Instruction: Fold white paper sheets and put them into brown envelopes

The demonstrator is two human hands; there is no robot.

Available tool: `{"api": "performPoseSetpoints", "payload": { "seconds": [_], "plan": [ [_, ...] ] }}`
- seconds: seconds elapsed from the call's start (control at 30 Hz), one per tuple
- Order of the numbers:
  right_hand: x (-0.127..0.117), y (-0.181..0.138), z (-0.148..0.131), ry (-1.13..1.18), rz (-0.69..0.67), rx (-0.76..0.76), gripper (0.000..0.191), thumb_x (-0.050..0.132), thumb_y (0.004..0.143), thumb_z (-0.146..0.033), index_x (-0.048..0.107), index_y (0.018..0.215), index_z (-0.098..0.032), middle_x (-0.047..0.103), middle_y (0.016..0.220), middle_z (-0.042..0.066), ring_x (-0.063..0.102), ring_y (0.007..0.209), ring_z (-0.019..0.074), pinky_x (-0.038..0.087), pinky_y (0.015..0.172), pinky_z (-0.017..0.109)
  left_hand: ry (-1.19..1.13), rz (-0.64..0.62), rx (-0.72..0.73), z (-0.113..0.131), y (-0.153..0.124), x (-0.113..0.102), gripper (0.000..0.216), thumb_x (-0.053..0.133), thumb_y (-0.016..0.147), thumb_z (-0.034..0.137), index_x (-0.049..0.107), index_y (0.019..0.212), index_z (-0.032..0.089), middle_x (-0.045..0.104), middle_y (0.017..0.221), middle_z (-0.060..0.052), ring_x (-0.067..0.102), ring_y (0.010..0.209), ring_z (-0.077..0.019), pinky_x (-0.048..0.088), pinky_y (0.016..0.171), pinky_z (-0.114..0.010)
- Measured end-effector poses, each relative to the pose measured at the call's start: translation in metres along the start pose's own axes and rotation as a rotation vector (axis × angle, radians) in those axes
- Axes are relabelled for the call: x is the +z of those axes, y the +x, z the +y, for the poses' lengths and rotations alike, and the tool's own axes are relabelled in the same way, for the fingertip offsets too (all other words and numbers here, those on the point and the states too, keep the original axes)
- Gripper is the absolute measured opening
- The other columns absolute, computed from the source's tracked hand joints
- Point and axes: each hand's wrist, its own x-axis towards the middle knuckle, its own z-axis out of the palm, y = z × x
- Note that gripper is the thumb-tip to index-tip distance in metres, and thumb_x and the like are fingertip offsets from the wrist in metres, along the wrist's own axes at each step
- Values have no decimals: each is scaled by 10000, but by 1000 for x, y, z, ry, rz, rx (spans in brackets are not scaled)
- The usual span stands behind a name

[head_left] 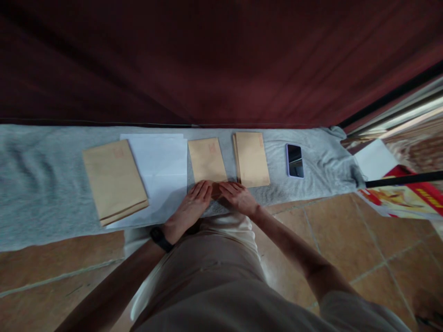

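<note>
Landmark: the middle envelope (208, 159), lying flat, its near end under your hands. Left hand (197, 197) sits on its near-left corner, right hand (238, 196) on its near-right corner. Fingers lie close together on each hand, and the gap between the hands is narrow. Can't tell if you're pinching the paper or only pressing on it; thumbs hidden. A darker strip shows between your fingertips, possibly a flap, too dim to confirm. One hand per corner likely keeps that end square and stops it sliding on the soft grey cloth (321, 170) beneath.

Left of the middle envelope, just beside it: white sheets (162, 157), lying flat. Further left: left envelope stack (114, 180), tilted and partly overlapping the sheets, probably because room runs short on that side. Right of the middle envelope, near but apart: right envelope stack (252, 159), edges slightly fanned, so probably set down quickly. Both stacks flank the middle envelope, likely so either is in easy reach.

Well right of the middle envelope: phone (295, 160), face up, screen dark, apart from the paper, presumably out of your way. Beyond the envelope's far end: dark red fabric (221, 74). Watch (161, 237) on your left wrist, clear of the envelope.
</note>
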Motion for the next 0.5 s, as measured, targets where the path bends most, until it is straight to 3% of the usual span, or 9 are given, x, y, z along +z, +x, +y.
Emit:
{"api": "performPoseSetpoints", "payload": {
  "seconds": [0.23,0.5],
  "plan": [
    [0,-2,-2,94,37,48,345,541,1007,-144,624,1341,-153,625,1416,145,626,1233,258,536,1058,439,-31,-10,4,-4,-3,-1,507,383,923,38,582,1389,38,548,1490,-241,479,1441,-316,422,1195,-470],
    [7,-13,-15,264,95,119,432,477,1062,-276,509,1481,-175,531,1528,129,468,1444,237,388,1223,467,-110,107,-27,1,-16,13,495,403,1001,151,501,1483,101,471,1574,-184,371,1513,-279,361,1242,-477]
  ]
}}
